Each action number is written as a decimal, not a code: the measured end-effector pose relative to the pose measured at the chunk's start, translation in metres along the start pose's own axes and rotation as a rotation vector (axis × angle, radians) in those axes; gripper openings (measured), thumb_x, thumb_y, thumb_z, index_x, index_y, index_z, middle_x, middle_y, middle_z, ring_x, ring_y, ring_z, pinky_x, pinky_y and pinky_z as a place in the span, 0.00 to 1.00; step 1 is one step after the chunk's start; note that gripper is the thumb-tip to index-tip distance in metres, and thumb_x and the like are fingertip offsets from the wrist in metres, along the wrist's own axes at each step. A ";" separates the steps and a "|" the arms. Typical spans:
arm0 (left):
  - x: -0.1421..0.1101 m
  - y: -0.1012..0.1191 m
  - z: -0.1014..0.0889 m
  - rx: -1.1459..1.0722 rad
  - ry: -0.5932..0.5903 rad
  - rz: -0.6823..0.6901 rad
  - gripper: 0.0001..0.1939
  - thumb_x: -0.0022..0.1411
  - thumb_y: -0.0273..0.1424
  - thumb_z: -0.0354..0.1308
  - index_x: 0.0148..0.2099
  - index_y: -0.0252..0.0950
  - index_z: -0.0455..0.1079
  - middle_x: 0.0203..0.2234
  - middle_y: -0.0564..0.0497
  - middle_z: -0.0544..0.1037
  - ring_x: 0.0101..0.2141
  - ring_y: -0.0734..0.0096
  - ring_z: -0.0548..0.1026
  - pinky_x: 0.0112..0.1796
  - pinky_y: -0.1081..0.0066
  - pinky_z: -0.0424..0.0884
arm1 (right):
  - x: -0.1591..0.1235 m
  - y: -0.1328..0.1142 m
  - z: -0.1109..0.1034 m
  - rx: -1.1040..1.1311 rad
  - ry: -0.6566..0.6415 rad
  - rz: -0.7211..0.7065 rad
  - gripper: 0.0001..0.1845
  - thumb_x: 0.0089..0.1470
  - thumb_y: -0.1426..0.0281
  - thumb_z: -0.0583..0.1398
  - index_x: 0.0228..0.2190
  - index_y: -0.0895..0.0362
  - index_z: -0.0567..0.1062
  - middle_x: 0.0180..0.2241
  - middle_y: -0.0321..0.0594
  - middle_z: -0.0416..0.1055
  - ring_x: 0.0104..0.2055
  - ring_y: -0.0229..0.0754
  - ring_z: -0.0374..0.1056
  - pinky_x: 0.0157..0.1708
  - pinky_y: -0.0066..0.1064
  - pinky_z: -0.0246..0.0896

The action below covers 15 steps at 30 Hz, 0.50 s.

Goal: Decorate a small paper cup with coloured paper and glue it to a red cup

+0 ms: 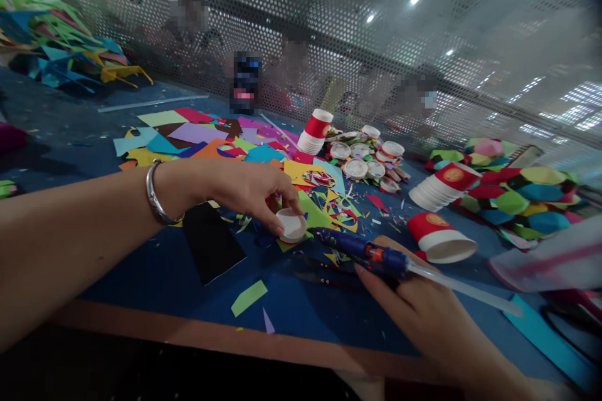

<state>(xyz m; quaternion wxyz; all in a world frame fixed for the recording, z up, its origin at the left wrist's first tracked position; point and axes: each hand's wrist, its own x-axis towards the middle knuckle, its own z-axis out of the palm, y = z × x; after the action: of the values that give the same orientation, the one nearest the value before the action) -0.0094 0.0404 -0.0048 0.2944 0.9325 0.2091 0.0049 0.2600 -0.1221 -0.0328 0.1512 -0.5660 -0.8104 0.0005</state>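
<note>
My left hand point(249, 191), with a silver bangle on the wrist, pinches a small cut-down paper cup point(291, 225) that rests upside down on the blue table point(155, 269). My right hand point(423, 307) is wrapped round a blue glue gun point(367, 252); its nozzle points toward the cup, and a clear glue stick point(465, 291) sticks out of its back. A red and white paper cup point(439, 238) lies on its side just beyond the gun.
Coloured paper scraps point(221, 138) litter the table's middle. A black sheet point(211, 241) lies under my left wrist. Stacked cups point(315, 131), cut cup bottoms point(364, 160), another stack point(442, 185) and paper shapes point(517, 200) sit to the right. People sit behind a mesh screen point(329, 31).
</note>
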 end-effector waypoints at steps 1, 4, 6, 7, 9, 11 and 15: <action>0.000 0.000 0.000 -0.004 -0.002 -0.008 0.25 0.56 0.38 0.66 0.56 0.42 0.76 0.44 0.48 0.80 0.43 0.65 0.75 0.43 0.70 0.66 | 0.002 0.001 0.001 -0.007 0.013 -0.011 0.15 0.67 0.64 0.53 0.29 0.52 0.73 0.38 0.43 0.78 0.39 0.47 0.75 0.40 0.38 0.73; 0.000 0.003 0.000 -0.032 -0.017 -0.043 0.26 0.55 0.37 0.66 0.56 0.40 0.76 0.46 0.46 0.79 0.41 0.65 0.75 0.41 0.70 0.67 | 0.005 0.006 0.005 -0.031 0.057 -0.060 0.14 0.67 0.65 0.54 0.31 0.53 0.74 0.39 0.44 0.78 0.41 0.48 0.76 0.42 0.39 0.74; 0.000 0.003 0.000 -0.055 -0.015 -0.042 0.26 0.54 0.38 0.67 0.56 0.39 0.76 0.46 0.45 0.79 0.39 0.66 0.75 0.39 0.70 0.68 | 0.006 0.007 0.007 -0.048 0.082 -0.094 0.15 0.67 0.66 0.54 0.29 0.53 0.74 0.39 0.45 0.78 0.42 0.49 0.76 0.43 0.41 0.75; 0.000 0.004 0.000 -0.054 -0.013 -0.038 0.26 0.54 0.38 0.67 0.56 0.39 0.76 0.46 0.45 0.79 0.39 0.66 0.75 0.38 0.70 0.67 | 0.006 0.006 0.007 -0.053 0.086 -0.102 0.15 0.67 0.66 0.53 0.29 0.53 0.73 0.39 0.45 0.78 0.42 0.49 0.76 0.42 0.41 0.75; 0.000 0.003 0.000 -0.027 -0.010 -0.028 0.26 0.55 0.39 0.66 0.56 0.39 0.76 0.44 0.45 0.79 0.39 0.65 0.74 0.38 0.70 0.67 | 0.006 0.005 0.006 -0.056 0.079 -0.105 0.16 0.67 0.67 0.53 0.28 0.53 0.73 0.40 0.46 0.78 0.40 0.48 0.77 0.40 0.40 0.76; -0.001 0.003 0.000 0.010 0.001 -0.019 0.25 0.56 0.39 0.66 0.56 0.39 0.76 0.45 0.45 0.79 0.41 0.64 0.74 0.40 0.69 0.67 | 0.005 0.003 0.005 -0.060 0.091 -0.115 0.16 0.67 0.67 0.53 0.28 0.53 0.72 0.39 0.46 0.78 0.39 0.48 0.77 0.37 0.39 0.76; -0.001 0.003 -0.001 0.008 -0.011 -0.006 0.25 0.57 0.39 0.66 0.56 0.40 0.75 0.46 0.46 0.79 0.43 0.63 0.74 0.43 0.69 0.67 | -0.007 0.002 0.004 -0.084 0.147 -0.149 0.15 0.68 0.68 0.51 0.33 0.52 0.75 0.37 0.46 0.78 0.43 0.50 0.77 0.40 0.41 0.77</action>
<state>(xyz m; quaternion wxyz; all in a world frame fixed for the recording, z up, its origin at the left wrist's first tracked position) -0.0091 0.0382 -0.0024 0.2917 0.9331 0.2103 -0.0022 0.2633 -0.1270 -0.0387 0.1861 -0.5085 -0.8363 -0.0860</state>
